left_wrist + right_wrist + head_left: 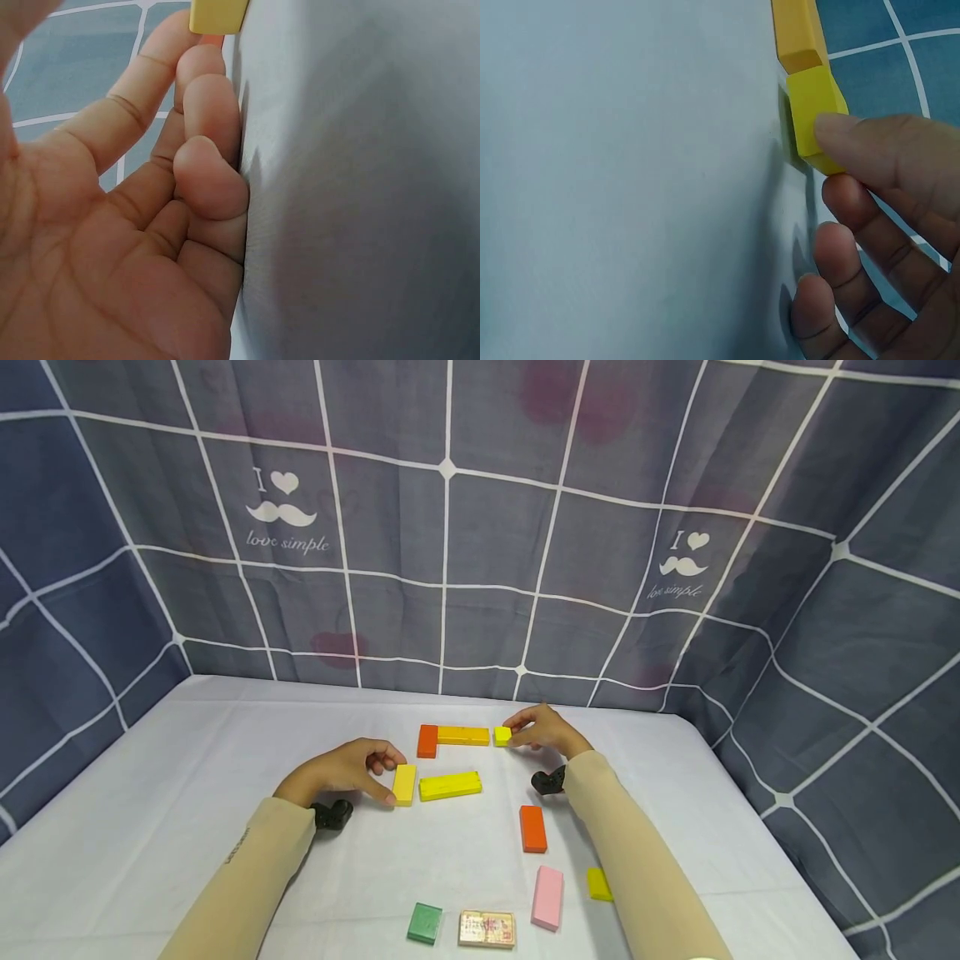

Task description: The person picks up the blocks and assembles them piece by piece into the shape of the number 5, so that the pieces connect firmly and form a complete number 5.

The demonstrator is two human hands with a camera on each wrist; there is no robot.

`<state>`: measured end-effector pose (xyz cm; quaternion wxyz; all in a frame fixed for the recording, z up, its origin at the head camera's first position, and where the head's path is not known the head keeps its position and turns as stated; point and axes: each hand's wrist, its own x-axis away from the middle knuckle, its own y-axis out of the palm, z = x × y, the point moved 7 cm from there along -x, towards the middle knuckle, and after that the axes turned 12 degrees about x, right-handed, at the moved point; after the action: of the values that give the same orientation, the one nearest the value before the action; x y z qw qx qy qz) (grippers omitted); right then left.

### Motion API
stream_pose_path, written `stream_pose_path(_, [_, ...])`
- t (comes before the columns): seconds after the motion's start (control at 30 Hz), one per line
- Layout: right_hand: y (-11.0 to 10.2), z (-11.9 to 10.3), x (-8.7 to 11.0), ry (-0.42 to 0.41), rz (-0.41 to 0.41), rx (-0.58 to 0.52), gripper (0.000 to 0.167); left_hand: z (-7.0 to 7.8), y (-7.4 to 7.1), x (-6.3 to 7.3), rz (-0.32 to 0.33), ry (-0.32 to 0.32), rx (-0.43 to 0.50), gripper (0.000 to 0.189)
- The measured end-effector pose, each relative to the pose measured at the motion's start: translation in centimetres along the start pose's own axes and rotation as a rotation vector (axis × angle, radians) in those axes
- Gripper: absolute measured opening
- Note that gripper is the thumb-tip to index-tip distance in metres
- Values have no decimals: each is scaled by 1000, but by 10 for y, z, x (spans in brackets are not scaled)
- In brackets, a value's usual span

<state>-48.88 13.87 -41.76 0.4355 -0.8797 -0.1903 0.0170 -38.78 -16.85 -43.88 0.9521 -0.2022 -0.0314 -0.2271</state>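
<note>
My left hand (348,772) pinches a light-yellow block (404,786) at its ends between thumb and index finger. In the left wrist view the index fingertip meets a corner of this yellow block (217,16); the thumb tip is out of that view. With thumb and fingers my right hand (543,731) holds a small bright-yellow block (502,737). The right wrist view has the thumb on this small block (814,109), beside the end of an orange-yellow bar (462,736). That bar's other end touches an orange-red block (427,742). A long yellow block (450,786) lies between the hands.
Nearer on the white cloth (360,893) lie another orange-red block (533,829), a pink block (548,897), a green block (425,922) and a patterned rectangular piece (487,929). A yellow block (599,884) is partly behind the right sleeve. Grey checked curtains (390,627) enclose the table.
</note>
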Motion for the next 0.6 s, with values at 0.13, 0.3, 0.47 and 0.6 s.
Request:
stream_pose_path(0.13, [4, 0, -3, 5, 5, 15, 37, 0, 0, 0, 0, 0, 0, 55])
stream_pose_path(0.3, [5, -3, -3, -4, 15, 31, 37, 1, 0, 0, 3, -6, -3, 55])
stream_pose_path(0.47, [6, -5, -3, -2, 22, 35, 37, 1, 1, 1, 7, -16, -2, 55])
stream_pose_path(0.6, [7, -4, -4, 10, 26, 33, 36, 3, 0, 2, 9, -19, 0, 55])
